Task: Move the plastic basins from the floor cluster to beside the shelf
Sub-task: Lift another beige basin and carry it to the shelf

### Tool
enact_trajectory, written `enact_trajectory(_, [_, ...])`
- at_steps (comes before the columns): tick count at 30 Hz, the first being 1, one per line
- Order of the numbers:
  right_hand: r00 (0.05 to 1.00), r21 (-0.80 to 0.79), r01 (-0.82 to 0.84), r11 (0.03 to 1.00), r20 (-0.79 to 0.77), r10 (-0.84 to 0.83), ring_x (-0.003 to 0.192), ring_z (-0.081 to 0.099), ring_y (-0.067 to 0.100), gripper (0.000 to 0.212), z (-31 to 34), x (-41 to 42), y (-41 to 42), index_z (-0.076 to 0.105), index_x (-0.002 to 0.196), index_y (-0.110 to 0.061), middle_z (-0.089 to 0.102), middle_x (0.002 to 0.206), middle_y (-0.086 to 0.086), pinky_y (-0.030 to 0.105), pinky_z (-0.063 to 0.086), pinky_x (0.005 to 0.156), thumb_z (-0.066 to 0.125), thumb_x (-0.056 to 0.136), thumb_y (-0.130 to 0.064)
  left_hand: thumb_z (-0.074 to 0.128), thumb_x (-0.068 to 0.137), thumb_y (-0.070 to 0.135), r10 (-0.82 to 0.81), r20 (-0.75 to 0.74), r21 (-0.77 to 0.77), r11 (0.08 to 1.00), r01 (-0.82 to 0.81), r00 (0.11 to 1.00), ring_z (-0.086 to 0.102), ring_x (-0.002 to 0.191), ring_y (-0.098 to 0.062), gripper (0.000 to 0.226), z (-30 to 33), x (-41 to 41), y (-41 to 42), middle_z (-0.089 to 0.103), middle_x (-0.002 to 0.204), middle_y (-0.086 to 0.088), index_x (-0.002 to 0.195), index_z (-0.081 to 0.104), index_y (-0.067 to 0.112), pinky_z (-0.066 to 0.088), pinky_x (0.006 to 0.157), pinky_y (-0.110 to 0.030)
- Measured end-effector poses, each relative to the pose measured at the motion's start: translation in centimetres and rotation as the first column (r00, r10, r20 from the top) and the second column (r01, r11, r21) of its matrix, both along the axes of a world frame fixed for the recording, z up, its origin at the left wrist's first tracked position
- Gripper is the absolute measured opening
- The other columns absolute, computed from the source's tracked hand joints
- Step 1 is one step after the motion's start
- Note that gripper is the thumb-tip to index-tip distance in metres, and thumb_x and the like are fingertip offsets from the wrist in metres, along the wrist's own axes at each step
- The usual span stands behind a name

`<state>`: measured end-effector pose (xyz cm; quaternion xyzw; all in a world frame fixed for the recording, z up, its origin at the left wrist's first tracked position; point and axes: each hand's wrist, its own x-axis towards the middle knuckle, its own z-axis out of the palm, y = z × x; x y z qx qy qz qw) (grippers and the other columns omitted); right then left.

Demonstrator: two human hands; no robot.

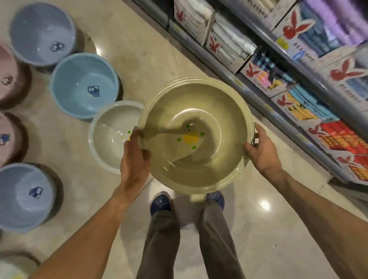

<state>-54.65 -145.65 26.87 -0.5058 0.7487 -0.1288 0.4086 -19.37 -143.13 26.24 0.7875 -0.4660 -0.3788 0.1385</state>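
Left hand (134, 158) and right hand (260, 148) gripping opposite rims of beige basin (195, 117), carrying it between cluster and shelf (261, 87). Thin rim grip risking slip, tipping.

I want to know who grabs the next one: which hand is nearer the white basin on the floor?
Left. The left hand grips the beige basin at its rim directly over the white basin; the right hand grips the far rim, toward the shelf.
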Motion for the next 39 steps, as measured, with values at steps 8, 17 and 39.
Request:
enact_trajectory(8, [0.979, -0.113, -0.131, 0.985, 0.143, 0.147, 0.102, 0.072, 0.027, 0.061, 16.4, 6.0, -1.7, 0.043, 0.151, -0.035, 0.061, 0.121, -0.027, 0.047, 0.061, 0.084, 0.069, 0.096, -0.04, 0.063, 0.098, 0.015, 0.096, -0.074, -0.236, 0.965, -0.111, 0.993, 0.06, 0.116, -0.018, 0.051, 16.5, 5.8, 2.4, 0.064, 0.129, 0.008, 0.141, 0.048, 0.039, 0.052, 0.093, -0.043])
enact_trajectory(17, [0.914, -0.169, -0.332, 0.928, 0.185, 0.361, 0.098, 0.074, 0.033, 0.067, 31.3, 16.0, -0.9, 0.044, 0.15, -0.034, 0.063, 0.131, -0.005, 0.054, 0.062, 0.084, 0.068, 0.091, -0.052, 0.06, 0.093, 0.02, 0.325, -0.089, -0.359, 0.871, -0.335, 0.942, 0.058, 0.111, -0.012, 0.056, 32.7, 12.7, 11.8, 0.061, 0.127, 0.007, 0.147, 0.047, 0.024, 0.052, 0.097, -0.046])
enact_trajectory(39, [0.162, -0.305, -0.928, 0.216, 0.194, 0.968, 0.088, 0.076, 0.011, 0.07, 46.7, 49.8, 22.3, 0.043, 0.156, -0.031, 0.066, 0.131, 0.0, 0.036, 0.065, 0.065, 0.069, 0.094, -0.046, 0.066, 0.092, 0.02, 0.972, -0.203, -0.412, 0.027, -0.911, 0.121, 0.066, 0.111, -0.024, 0.065, 45.5, 17.9, 57.6, 0.064, 0.128, -0.002, 0.152, 0.043, 0.03, 0.056, 0.097, -0.051])
